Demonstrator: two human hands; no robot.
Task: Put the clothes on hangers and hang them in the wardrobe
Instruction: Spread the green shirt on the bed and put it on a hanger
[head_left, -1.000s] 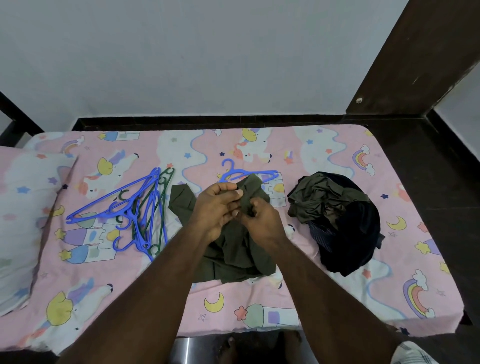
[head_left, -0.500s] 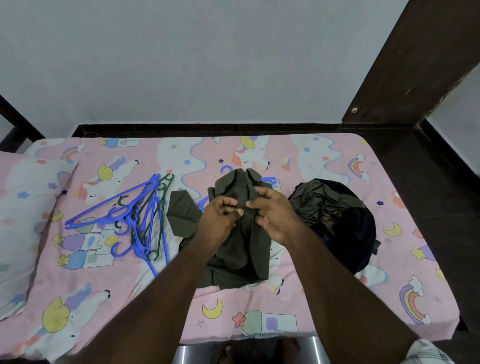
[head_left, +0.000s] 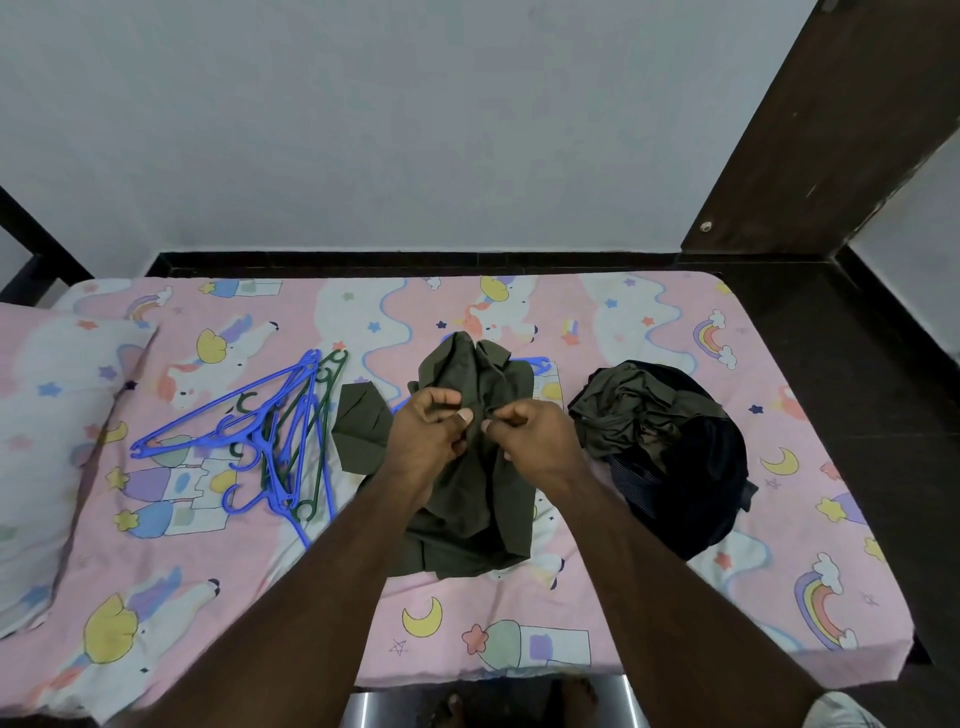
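An olive-green shirt (head_left: 467, 499) lies on the pink bed (head_left: 519, 649), its collar toward the wall. A blue hanger (head_left: 537, 362) sits mostly hidden inside it, one arm showing at the right shoulder. My left hand (head_left: 426, 431) and my right hand (head_left: 535, 436) both pinch the shirt's front near the chest, thumbs almost meeting. A heap of blue and green hangers (head_left: 280, 436) lies to the left. A pile of dark and olive clothes (head_left: 670, 447) lies to the right.
A pillow (head_left: 47, 441) covers the bed's left end. A dark wooden post (head_left: 810, 135) rises at the back right, with dark floor (head_left: 883, 415) beside the bed. A white wall stands behind. My bare feet show below the bed's near edge.
The shirt has been drawn up over the blue hanger, hiding its hook. Both hands moved together on the shirt front and now pinch the fabric at its centre.
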